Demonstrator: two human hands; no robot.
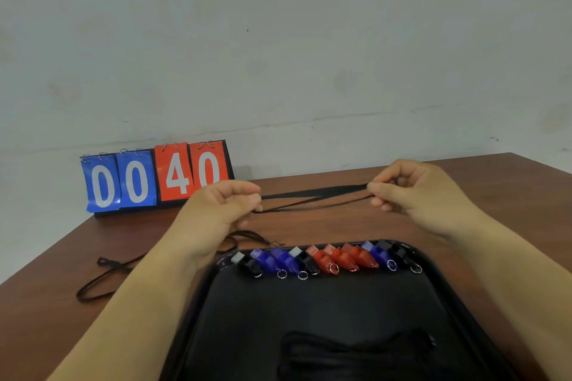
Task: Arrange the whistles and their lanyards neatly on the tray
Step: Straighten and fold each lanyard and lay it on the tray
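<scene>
A black tray lies in front of me on the wooden table. Along its far edge sits a row of several whistles, black, blue and red, each with a metal ring. My left hand and my right hand hold a black lanyard stretched taut between them above the table, beyond the tray. A bundle of folded black lanyards rests at the tray's near end. More loose black lanyards lie on the table left of the tray, partly hidden by my left forearm.
A flip scoreboard showing 00 in blue and 40 in red stands at the table's back left, against the pale wall. The table's left edge runs diagonally close to the loose lanyards.
</scene>
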